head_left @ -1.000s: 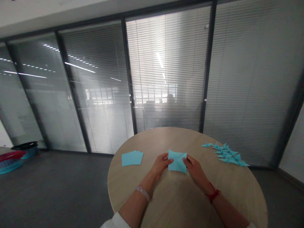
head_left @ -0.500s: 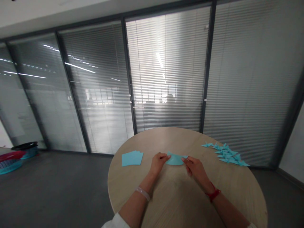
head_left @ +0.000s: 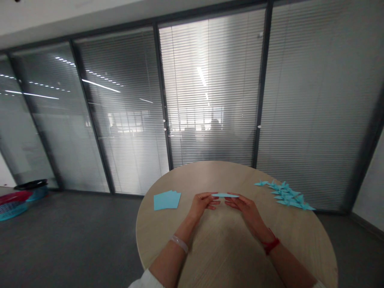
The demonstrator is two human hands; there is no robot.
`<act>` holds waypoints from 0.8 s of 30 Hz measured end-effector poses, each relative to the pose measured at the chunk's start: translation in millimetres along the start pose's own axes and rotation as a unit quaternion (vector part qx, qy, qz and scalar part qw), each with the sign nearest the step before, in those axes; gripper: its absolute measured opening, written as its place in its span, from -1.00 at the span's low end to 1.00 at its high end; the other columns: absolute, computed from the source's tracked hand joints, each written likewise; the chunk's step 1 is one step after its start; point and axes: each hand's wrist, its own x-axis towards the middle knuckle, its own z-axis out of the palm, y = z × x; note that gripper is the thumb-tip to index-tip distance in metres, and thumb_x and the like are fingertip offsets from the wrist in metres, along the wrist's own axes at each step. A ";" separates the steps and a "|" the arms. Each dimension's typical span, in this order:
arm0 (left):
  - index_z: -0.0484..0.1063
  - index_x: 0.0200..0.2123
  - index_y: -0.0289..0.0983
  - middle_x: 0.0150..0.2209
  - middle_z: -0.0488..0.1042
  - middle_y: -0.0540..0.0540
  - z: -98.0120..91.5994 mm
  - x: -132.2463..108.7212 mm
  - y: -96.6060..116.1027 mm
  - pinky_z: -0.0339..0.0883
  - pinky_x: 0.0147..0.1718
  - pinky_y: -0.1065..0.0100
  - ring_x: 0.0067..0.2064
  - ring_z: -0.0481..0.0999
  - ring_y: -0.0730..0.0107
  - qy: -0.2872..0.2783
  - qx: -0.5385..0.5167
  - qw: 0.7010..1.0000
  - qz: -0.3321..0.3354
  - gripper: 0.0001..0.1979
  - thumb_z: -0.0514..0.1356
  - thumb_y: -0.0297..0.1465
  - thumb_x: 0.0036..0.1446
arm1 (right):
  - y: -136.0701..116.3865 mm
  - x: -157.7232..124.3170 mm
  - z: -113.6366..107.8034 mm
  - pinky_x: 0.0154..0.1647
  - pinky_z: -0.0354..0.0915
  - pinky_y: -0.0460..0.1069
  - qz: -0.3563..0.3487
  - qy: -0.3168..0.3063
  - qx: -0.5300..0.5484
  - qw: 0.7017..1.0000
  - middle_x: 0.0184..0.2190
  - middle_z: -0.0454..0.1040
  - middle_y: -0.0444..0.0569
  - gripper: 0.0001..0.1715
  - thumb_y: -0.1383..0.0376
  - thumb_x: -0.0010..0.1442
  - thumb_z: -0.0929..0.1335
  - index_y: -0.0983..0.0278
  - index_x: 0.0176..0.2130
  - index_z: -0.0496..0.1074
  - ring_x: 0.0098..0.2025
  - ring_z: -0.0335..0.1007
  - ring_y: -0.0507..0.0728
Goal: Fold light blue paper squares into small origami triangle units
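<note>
A piece of light-blue origami paper (head_left: 223, 195) is held between my two hands over the middle of the round table (head_left: 222, 240). It shows as a thin, nearly edge-on strip. My left hand (head_left: 203, 205) grips its left end, with the lower fingers curled beneath. At the right end, my right hand (head_left: 243, 204) pinches the paper in the same way. To the left of my left hand lies a small stack of blue paper sheets (head_left: 167, 200). Several folded blue paper cranes (head_left: 288, 195) are grouped on the table's right side.
Glass partitions with blinds (head_left: 213, 92) stand just behind the table's far edge. On the floor at far left are a red and blue plastic basket (head_left: 13, 206) and a black and blue one (head_left: 34, 190).
The paper has tilted from showing its broad face to nearly edge-on. Both hands have turned with it, and their lower fingers now show beneath it.
</note>
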 end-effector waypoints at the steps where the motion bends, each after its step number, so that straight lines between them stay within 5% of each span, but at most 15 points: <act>1: 0.53 -0.21 -0.37 -0.27 0.57 -0.24 -0.6 0.4 0.3 0.40 -0.40 0.35 -0.27 0.57 0.18 0.001 0.003 1.000 0.008 -0.56 0.30 -0.18 -0.12 | 1.4 0.9 -1.1 0.03 0.29 0.21 -0.006 -0.001 -0.001 1.000 -0.26 0.56 0.06 -0.43 -0.05 -0.06 0.43 0.29 -0.18 0.52 -0.17 0.49 0.29; 6: 0.57 -0.36 -0.37 -0.31 0.57 -0.20 -2.0 2.4 1.9 0.42 -0.27 0.27 -0.20 0.53 0.15 0.006 0.023 0.999 0.034 -0.64 0.33 -0.19 -0.17 | 9.3 5.6 -6.7 0.00 0.32 0.16 -0.025 0.004 -0.051 0.998 -0.30 0.55 0.05 -0.54 -0.04 -0.04 0.42 0.31 -0.36 0.52 -0.14 0.46 0.28; 12: 0.54 -0.45 -0.34 -0.41 0.55 -0.07 1.0 3.5 -1.1 0.40 -0.23 0.28 -0.32 0.50 0.31 0.006 0.008 0.999 0.040 -0.67 0.37 -0.21 -0.24 | 2.9 4.0 -4.8 -0.14 0.37 0.07 -0.022 0.012 -0.083 0.996 -0.29 0.53 0.04 -0.53 -0.02 -0.01 0.39 0.33 -0.31 0.51 -0.15 0.43 0.26; 17: 0.47 -0.45 -0.35 -0.52 0.50 -0.03 4.0 5.3 -11.2 0.35 -0.36 0.36 -0.42 0.48 0.36 0.034 0.060 0.997 0.020 -0.61 0.42 -0.22 -0.37 | -3.2 -1.2 0.5 -0.35 0.31 -0.03 -0.023 0.025 -0.206 0.978 -0.50 0.50 -0.06 -0.61 0.03 -0.03 0.39 0.33 -0.41 0.50 -0.39 0.41 0.16; 24: 0.31 -0.54 -0.31 -0.60 0.39 0.07 10.2 1.3 -9.7 0.20 -0.52 0.47 -0.52 0.39 0.46 0.070 0.108 0.991 0.044 -0.63 0.39 -0.22 -0.33 | -2.5 -2.8 4.9 -0.39 0.30 -0.04 0.005 0.019 -0.130 0.991 -0.48 0.49 -0.08 -0.61 0.02 -0.11 0.45 0.29 -0.43 0.42 -0.40 0.41 0.16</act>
